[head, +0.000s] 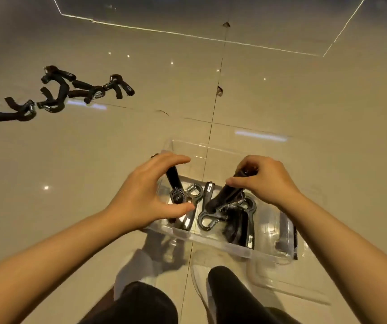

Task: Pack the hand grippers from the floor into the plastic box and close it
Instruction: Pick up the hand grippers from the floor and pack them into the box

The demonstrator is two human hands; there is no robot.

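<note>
A clear plastic box (220, 244) stands on the floor in front of me, with several black hand grippers (213, 218) lying in it. My left hand (141, 197) hovers over the box's left side, fingers and thumb arched apart above a hand gripper (173, 181) whose handle points up and away; I see no contact with it. My right hand (264, 181) is over the box's middle and pinches the upper handle of another hand gripper (222, 195) that leans on those below. Several more hand grippers (71, 94) lie in a row on the floor far left.
A clear lid (281, 284) lies on the floor by the box's near right corner. A dark flat packet (286, 232) sits at the box's right end. My legs in black trousers (229, 298) and light shoes are just below the box. Glossy tiles surround everything.
</note>
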